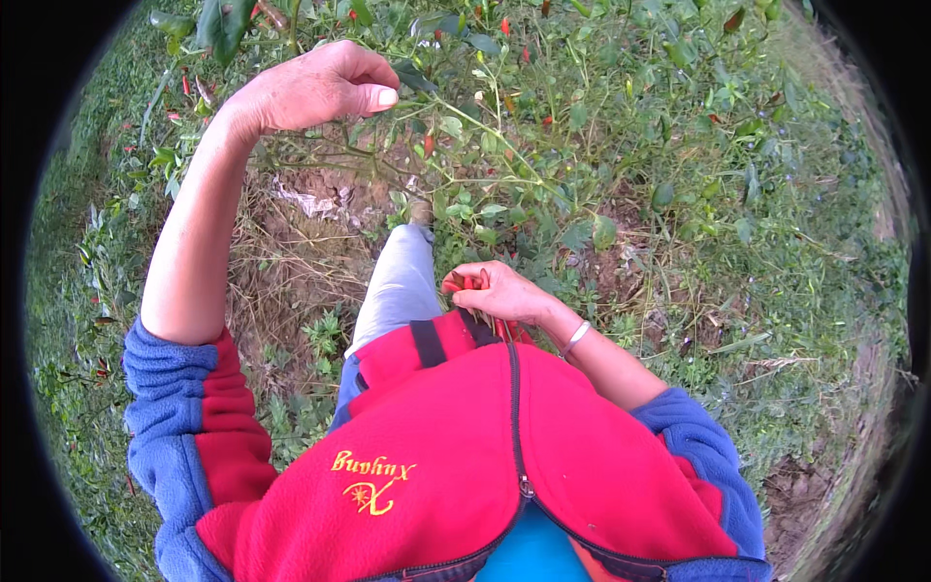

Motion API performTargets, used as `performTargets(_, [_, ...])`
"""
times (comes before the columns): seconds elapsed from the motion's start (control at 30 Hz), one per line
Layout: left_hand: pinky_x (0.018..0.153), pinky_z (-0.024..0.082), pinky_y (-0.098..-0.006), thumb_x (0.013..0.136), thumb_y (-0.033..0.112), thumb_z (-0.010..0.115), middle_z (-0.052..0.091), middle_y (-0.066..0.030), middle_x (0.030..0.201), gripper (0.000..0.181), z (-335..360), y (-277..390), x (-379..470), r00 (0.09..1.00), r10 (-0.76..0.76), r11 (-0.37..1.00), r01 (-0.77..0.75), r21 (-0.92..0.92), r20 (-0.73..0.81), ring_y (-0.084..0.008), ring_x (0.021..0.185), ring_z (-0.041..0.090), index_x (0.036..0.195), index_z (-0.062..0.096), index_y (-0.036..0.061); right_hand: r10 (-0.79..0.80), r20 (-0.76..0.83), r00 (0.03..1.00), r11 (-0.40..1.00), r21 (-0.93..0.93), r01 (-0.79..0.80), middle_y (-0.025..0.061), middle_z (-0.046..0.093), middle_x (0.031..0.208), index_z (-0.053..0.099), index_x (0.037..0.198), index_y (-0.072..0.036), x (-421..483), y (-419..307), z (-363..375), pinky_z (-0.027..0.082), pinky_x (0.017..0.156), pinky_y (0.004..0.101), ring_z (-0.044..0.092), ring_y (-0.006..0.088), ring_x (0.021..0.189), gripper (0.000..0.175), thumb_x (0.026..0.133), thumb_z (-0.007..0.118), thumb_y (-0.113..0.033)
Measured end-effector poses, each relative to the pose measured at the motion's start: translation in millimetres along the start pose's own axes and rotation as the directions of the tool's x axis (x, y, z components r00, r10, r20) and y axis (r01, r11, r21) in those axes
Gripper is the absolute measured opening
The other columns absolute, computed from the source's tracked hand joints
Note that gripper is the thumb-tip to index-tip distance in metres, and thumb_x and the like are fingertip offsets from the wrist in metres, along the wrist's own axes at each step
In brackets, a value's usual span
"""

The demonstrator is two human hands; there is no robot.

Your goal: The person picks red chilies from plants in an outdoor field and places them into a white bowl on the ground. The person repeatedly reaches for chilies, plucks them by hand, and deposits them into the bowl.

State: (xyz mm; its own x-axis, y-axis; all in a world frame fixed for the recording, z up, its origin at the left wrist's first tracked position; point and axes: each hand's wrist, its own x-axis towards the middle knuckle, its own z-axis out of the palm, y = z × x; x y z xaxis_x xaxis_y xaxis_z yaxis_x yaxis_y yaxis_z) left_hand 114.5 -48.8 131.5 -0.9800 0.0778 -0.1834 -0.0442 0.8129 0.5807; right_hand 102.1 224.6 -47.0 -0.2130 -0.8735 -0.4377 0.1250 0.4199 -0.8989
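My left hand point(320, 87) reaches over a chili pepper plant at the upper left, its thumb and curled fingers close to a green leafy stem point(502, 138). Whether it grips the stem cannot be told. In my right hand point(502, 292), near the front of my red jacket, is a small bunch of red chili peppers point(469, 281). A silver-coloured bracelet circles the right wrist. More red peppers and stems show just below that hand, against the jacket. A single red chili pepper point(428, 145) hangs on the plant below the left hand.
Dense green pepper plants with scattered red pods spread across the top and both sides. Brown soil with dry grass point(291, 269) and a torn whitish plastic scrap point(313, 202) lie left of my trouser leg point(396, 280). Thin branches cross the space beyond the knee.
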Motion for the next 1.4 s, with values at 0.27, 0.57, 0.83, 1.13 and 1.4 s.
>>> performTargets(0.27, [0.075,0.045,-0.03,0.078,0.034,0.058,0.06,-0.0129,0.09,0.046,-4,3,15,0.998,0.062,0.988,-0.058,0.143,-0.021,-0.0185,0.084,0.057,0.104,0.051,-0.004,0.2,-0.18,0.963,0.974,0.145,-0.175,-0.0057,0.042,0.055,0.052,0.067,-0.012,109,61,10,0.028,0.041,0.0227,0.037,0.0051,0.047,0.023,0.076,0.061,-0.032])
performTargets(0.57, [0.067,0.044,-0.0318,0.079,0.026,0.056,0.059,-0.0126,0.075,0.031,-22,-25,38,0.986,0.097,0.987,-0.078,0.142,-0.132,-0.0197,0.071,0.057,0.094,0.055,-0.0015,0.096,-0.749,0.655,0.881,0.371,0.295,0.0007,0.048,0.062,0.049,0.078,-0.008,185,135,-66,0.039,0.052,0.03,0.047,0.0172,0.054,0.011,0.081,0.049,-0.019])
performTargets(0.83, [0.07,0.043,-0.0279,0.079,0.026,0.057,0.057,-0.0073,0.082,0.032,-55,-65,71,0.972,0.225,0.957,-0.208,0.204,-0.064,-0.0152,0.077,0.055,0.096,0.054,-0.001,0.016,-0.895,0.445,1.0,0.025,0.013,0.0067,0.057,0.074,0.052,0.089,-0.004,285,188,-126,0.044,0.059,0.0371,0.056,0.0224,0.067,0.02,0.077,0.049,-0.02])
performTargets(1.13, [0.072,0.041,-0.0239,0.081,0.026,0.057,0.056,-0.001,0.085,0.029,-87,-145,106,0.908,0.417,0.897,-0.407,0.174,-0.028,-0.0095,0.079,0.051,0.098,0.055,0.0031,0.171,-0.967,0.191,0.982,0.15,-0.118,0.0052,0.055,0.064,0.057,0.074,-0.003,283,189,-105,0.043,0.049,0.0302,0.052,0.0167,0.053,0.009,0.073,0.053,-0.011])
performTargets(1.4, [0.064,0.046,-0.0267,0.079,0.008,0.053,0.061,-0.0079,0.077,0.014,-99,-121,64,0.823,0.563,0.827,-0.56,-0.054,0.075,-0.0142,0.069,0.056,0.088,0.058,-0.0012,0.303,-0.901,0.309,0.907,0.372,0.195,0.0019,0.053,0.058,0.052,0.066,-0.006,305,95,4,0.035,0.036,0.0259,0.046,0.0107,0.041,0.013,0.073,0.054,-0.016])
